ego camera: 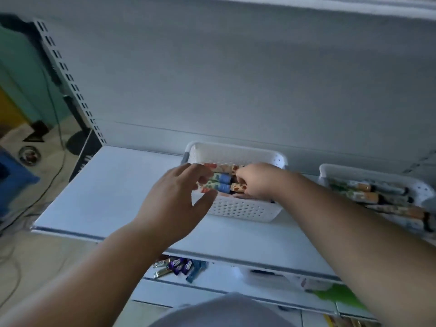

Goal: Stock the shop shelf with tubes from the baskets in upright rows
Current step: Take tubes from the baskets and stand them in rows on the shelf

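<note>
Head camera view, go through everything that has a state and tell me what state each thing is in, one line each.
Left hand: fingers spread, open, at the near basket's left end.
Right hand: fingers curled, gripping tubes inside the near basket.
Near basket: on the shelf, partly filled.
Tubes: lying flat in the near basket.
Far basket: on the shelf, holding tubes lying flat.
Shelf: no tubes standing upright yet.

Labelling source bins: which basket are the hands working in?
The left basket, mid-shelf: both the left hand and right hand reach into it. The right basket, at the frame edge, is full of tubes and untouched.
</note>
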A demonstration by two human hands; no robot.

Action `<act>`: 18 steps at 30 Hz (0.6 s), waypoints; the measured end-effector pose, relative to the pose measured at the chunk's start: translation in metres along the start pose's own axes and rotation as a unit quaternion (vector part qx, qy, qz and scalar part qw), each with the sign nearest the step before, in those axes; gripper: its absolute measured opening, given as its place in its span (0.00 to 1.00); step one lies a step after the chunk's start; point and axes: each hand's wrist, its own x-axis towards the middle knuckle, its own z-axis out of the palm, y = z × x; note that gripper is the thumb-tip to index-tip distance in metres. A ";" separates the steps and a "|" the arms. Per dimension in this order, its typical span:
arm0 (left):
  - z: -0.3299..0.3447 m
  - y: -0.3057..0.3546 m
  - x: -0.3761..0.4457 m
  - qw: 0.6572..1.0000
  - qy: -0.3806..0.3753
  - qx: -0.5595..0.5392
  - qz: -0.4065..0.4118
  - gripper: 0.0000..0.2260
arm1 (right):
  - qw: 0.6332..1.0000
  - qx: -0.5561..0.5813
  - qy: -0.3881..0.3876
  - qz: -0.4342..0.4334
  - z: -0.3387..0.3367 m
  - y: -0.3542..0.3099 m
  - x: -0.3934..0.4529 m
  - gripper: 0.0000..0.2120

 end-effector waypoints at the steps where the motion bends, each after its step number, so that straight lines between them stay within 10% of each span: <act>1: 0.000 -0.003 0.003 1.000 -0.002 -0.005 0.012 0.11 | 1.000 -0.002 0.003 0.008 -0.001 -0.002 -0.001 0.10; 6: 0.004 -0.014 0.025 0.998 -0.020 -0.034 0.053 0.10 | 0.975 0.122 0.163 0.091 -0.026 -0.002 -0.035 0.09; 10: 0.018 -0.010 0.055 0.995 -0.037 -0.070 0.054 0.08 | 0.876 0.244 0.396 0.127 -0.043 -0.020 -0.104 0.12; 18: 0.082 0.008 0.112 0.983 -0.156 0.067 0.067 0.14 | 0.812 0.418 0.388 0.125 -0.020 -0.040 -0.161 0.06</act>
